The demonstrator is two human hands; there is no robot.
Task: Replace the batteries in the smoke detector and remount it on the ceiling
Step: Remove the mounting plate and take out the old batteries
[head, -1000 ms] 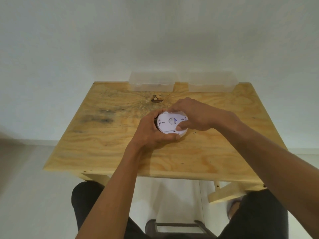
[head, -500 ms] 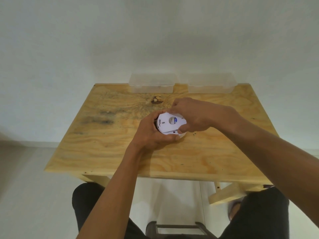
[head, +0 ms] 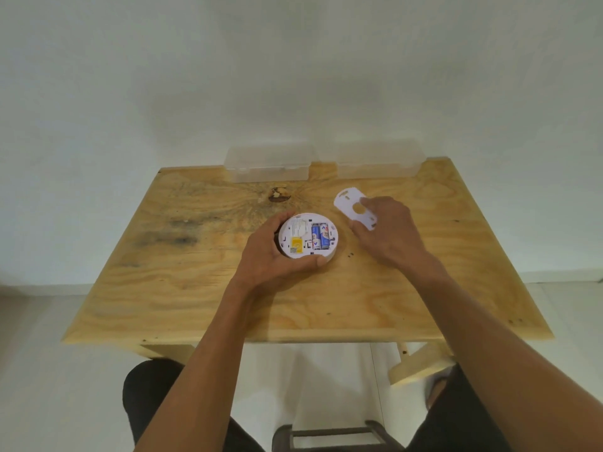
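Wooden worktop [head: 182, 288] across the middle of the frame, pale wall behind, light floor below

Smoke detector [head: 308, 235] at frame centre, back side up, resting on the worktop. Open battery bay on its right half, holding two blue batteries [head: 320, 235] side by side, lengthwise toward the far edge. Yellow label [head: 296, 245] on the lower left of the detector's back, a white printed label above it

Left hand [head: 270, 256] wrapped around the detector's left and near rim, thumb along the near edge, fingers curled round the far left side: grip grasping the detector

White mounting plate [head: 350, 208] up and to the right of the detector, apart from it, with a round hole in its middle showing wood through. Right hand [head: 388, 233] at the plate's lower right, fingertips on its right edge and partly over it; pinching the plate or merely resting on it, cannot tell. Plate lifted or lying flat on the worktop, likewise unclear

Two clear plastic boxes at the far edge against the wall: left box [head: 269, 164] in the upper centre, right box [head: 380, 161] just beside it toward the upper right. Both lidded and translucent; contents not discernible

Dark knot [head: 279, 194] in the wood just before the left box, grey stain [head: 169, 234] at frame left

Dark trousers at the bottom, part of a dark stool [head: 332, 433] between the knees
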